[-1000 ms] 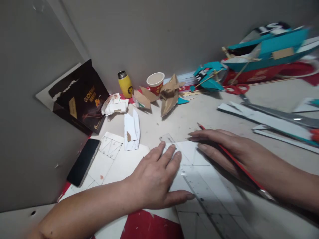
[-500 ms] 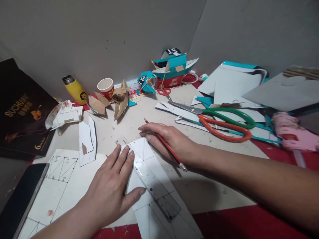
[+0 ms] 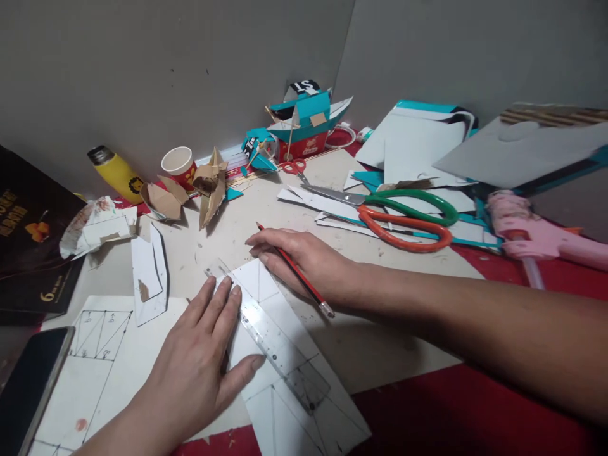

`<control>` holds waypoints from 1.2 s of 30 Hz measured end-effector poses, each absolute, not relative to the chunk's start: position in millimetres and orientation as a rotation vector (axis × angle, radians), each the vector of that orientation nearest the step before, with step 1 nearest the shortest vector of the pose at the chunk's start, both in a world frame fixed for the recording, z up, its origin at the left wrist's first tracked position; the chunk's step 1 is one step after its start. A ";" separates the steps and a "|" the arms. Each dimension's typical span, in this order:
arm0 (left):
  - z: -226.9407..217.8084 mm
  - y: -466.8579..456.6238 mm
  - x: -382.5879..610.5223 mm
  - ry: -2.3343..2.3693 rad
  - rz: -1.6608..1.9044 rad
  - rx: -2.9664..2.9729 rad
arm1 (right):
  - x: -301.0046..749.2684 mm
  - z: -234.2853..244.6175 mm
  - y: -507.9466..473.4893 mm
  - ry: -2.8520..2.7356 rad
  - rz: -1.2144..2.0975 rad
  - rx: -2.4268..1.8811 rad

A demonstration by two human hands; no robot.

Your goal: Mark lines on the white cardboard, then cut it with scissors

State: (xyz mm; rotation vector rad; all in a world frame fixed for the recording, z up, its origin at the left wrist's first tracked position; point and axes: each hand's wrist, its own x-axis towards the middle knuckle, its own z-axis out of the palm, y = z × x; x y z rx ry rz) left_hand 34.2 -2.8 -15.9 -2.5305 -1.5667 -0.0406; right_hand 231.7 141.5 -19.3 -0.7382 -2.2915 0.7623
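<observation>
My left hand lies flat with fingers spread, pressing a clear plastic ruler onto a white card piece marked with pencil lines. My right hand rests flat on the table just right of the card's top, fingers stretched out, with a red pencil tucked between the fingers, its tip pointing away from me. A larger white sheet with drawn triangles lies under my left wrist.
Large green-and-orange scissors lie right of my right hand, a pink glue gun beyond them. A teal cardboard boat model, paper cup, yellow bottle, cardboard scraps, a black box and a phone surround the work.
The view swung right and settled, bringing the scissors and glue gun into sight. Both hands stayed on the ruler and card with little movement.
</observation>
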 end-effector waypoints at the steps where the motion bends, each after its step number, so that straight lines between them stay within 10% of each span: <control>1: -15.7 -2.7 34.3 -1.565 -0.041 -2.533 | 231.9 -18.4 141.1 -2.288 0.769 -0.745; 36: -16.3 -1.6 33.3 -1.533 -0.029 -2.533 | 242.2 3.0 133.5 -2.101 0.903 -0.664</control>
